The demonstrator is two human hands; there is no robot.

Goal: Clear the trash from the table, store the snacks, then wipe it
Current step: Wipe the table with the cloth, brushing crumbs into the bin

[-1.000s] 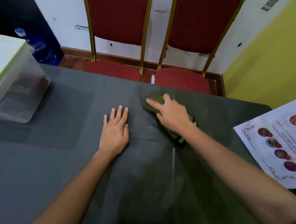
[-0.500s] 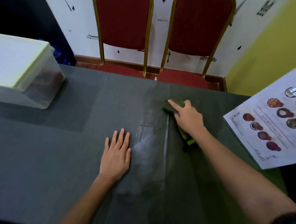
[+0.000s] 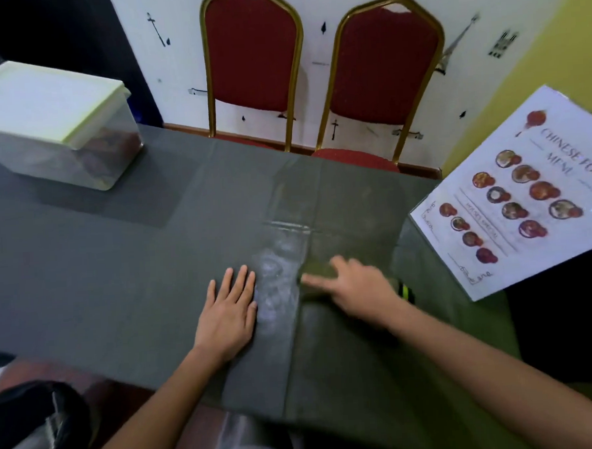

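Note:
A dark grey cloth covers the table (image 3: pixel 118 261). My right hand (image 3: pixel 359 286) presses flat on a dark green wiping cloth (image 3: pixel 316 273) near the table's middle; a bright yellow-green bit of the cloth shows behind my wrist. My left hand (image 3: pixel 228 306) lies flat on the table with straight fingers, just left of a damp shiny streak (image 3: pixel 279 259). A lidded clear plastic container (image 3: pixel 52 123) with reddish snack packs inside stands at the far left.
Two red chairs with gold frames (image 3: pixel 255 72) stand behind the table against the wall. A laminated Chinese food menu (image 3: pixel 516 195) lies at the right edge. A black bag (image 3: pixel 34 430) sits low at the left, beside the near table edge.
My right hand has drawn the wiping cloth back toward me along the wet streak. The left hand stays flat in place. The camera has pulled back, so the near table edge shows.

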